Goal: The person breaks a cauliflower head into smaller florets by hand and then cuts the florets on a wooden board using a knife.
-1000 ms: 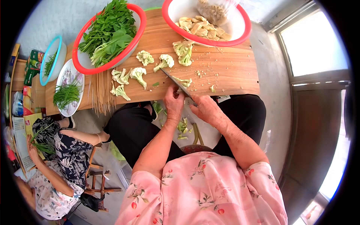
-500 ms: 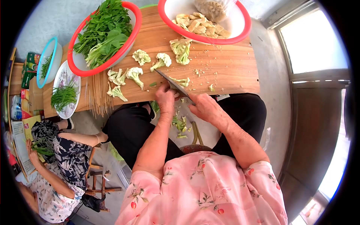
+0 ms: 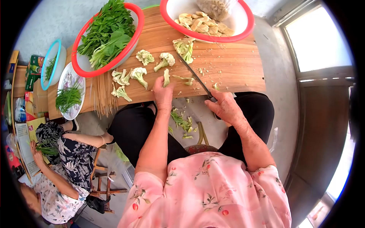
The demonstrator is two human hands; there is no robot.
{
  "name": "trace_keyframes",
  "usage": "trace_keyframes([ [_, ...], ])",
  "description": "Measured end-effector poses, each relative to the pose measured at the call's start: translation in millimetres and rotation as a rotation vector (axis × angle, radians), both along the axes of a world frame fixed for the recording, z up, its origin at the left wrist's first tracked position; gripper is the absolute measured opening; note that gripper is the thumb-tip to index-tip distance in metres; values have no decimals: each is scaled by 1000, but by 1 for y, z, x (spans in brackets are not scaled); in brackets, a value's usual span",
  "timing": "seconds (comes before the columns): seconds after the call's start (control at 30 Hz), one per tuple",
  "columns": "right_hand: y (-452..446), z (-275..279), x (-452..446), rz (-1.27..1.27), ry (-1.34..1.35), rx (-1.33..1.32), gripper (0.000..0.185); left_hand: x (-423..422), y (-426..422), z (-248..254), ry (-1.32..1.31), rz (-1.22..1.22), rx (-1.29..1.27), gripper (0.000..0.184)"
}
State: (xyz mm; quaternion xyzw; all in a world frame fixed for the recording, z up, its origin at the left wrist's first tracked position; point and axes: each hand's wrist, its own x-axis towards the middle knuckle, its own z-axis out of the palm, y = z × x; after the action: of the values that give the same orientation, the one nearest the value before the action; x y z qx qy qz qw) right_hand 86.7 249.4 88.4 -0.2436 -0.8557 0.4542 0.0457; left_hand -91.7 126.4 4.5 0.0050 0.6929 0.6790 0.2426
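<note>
Near the front edge of the wooden table [image 3: 235, 68], my left hand [image 3: 163, 93] pinches a small cauliflower piece [image 3: 166, 77]. My right hand [image 3: 224, 107] is closed round the handle of a knife [image 3: 193, 74], whose blade slants up and left over the board. Another cut piece [image 3: 184, 79] lies between my left hand and the blade. A larger cauliflower chunk [image 3: 184, 48] sits by the knife tip. Several florets [image 3: 138, 76] lie left of my hands, and small crumbs are scattered right of the blade.
A red-rimmed bowl of leafy greens [image 3: 85, 70] stands at back left, another with pale chunks [image 3: 245, 28] at the back. Thin sticks [image 3: 102, 93], an oval plate [image 3: 76, 112] and a blue-rimmed bowl [image 3: 45, 83] are left. A co-worker [image 3: 57, 182] sits lower left, holding greens. Trimmings lie below.
The knife has moved right, away from my left hand, along with my right hand. My left hand has shifted slightly left and now shows a cauliflower piece held upright in its fingers.
</note>
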Motion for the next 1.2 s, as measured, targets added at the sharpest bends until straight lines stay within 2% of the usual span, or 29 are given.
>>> trace_keyframes([
  [0.03,4,0,4,-21,-68,30,28,-2,4,4,158,-106,-163,25],
  [0.07,5,-17,9,-39,43,155,30,-3,8,6,315,-211,-327,23],
  [0.1,7,-14,11,-40,42,154,30,-4,12,5,314,-212,-327,23],
  [0.17,8,-6,14,-86,-38,88,31,-5,19,0,799,-294,-482,23],
  [0.3,11,-8,18,-90,5,73,33,-6,22,-9,946,-436,-575,25],
  [0.37,13,-8,20,-79,-73,60,33,-4,23,-5,915,-440,-631,25],
  [0.4,11,0,17,-117,-101,-26,33,0,24,0,898,-422,-642,24],
  [0.47,9,-6,19,-123,-30,39,36,2,20,4,885,-384,-669,23],
  [0.57,6,-3,15,-120,17,57,41,-1,7,5,829,-222,-571,15],
  [0.63,4,0,14,-152,18,19,40,-6,-5,12,311,34,-52,11],
  [0.67,3,0,15,-159,14,23,40,-12,-13,15,303,130,31,11],
  [0.7,4,-2,13,-151,-14,-27,39,-21,-21,20,221,229,90,10],
  [0.77,2,-3,11,-161,-17,-137,38,-52,-42,7,293,370,86,10],
  [0.8,0,-11,12,-159,9,-158,37,-58,-48,22,266,415,9,11],
  [0.83,1,-18,13,-157,38,-175,37,-74,-57,12,315,410,-51,13],
  [0.9,0,-14,11,-134,39,-217,36,-86,-65,13,353,322,15,36],
  [0.97,-1,-8,10,-181,-56,-359,34,-97,-72,-4,405,335,-213,45],
  [1.0,-1,-6,10,-190,-59,-356,34,-92,-70,-1,400,327,-209,45],
  [1.07,-2,-3,10,-227,-67,-558,32,-74,-66,15,795,298,-889,51],
  [1.1,-3,-1,10,-232,-68,-555,32,-63,-60,21,793,294,-885,51],
  [1.17,-6,2,9,-307,-10,-758,14,-34,-40,30,902,-12,-540,55],
  [1.2,-6,1,9,-308,-8,-757,14,-18,-32,27,1051,-207,-500,60],
])
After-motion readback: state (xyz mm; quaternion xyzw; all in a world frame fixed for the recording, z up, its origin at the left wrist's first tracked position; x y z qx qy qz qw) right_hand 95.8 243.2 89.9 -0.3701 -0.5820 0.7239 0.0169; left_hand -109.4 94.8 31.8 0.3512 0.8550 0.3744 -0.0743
